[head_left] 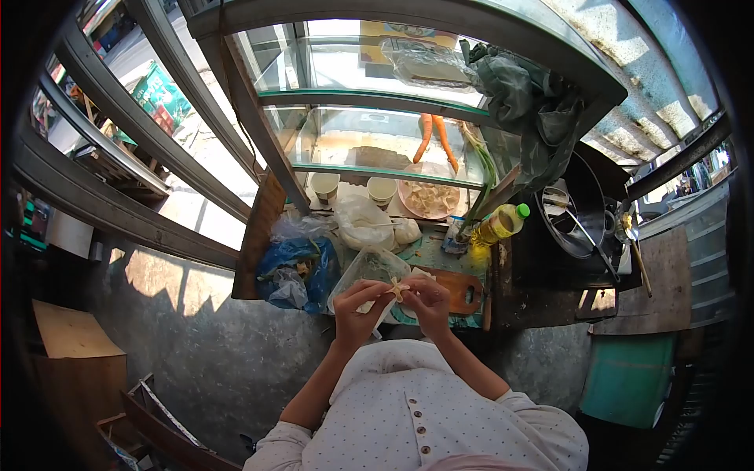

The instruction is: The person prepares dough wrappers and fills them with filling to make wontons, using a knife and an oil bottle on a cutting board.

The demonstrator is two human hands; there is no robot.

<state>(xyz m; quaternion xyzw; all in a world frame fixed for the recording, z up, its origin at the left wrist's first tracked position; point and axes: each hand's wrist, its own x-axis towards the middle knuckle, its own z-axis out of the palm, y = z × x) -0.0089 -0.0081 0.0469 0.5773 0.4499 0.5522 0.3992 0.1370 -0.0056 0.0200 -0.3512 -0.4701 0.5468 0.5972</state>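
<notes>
Pinched between the fingertips of both hands is a small pale dumpling [398, 290] with gathered edges. My left hand [362, 306] holds its left side, and my right hand [427, 303] holds its right side. Just beyond my left hand sits a clear plastic container [363, 271], partly covered by that hand. A brown wooden cutting board [465, 295] lies beside my right hand, partly hidden by it. Farther back, a pink plate [404, 198] bears several similar pale dumplings [430, 198].
A blue plastic bag [287, 275] lies left, near a white plastic bag [363, 220] and two cups [382, 191]. A yellow oil bottle [503, 225] stands right, before a dark wok [577, 208]. Carrots [440, 141] and green onions [481, 161] rest by the glass case.
</notes>
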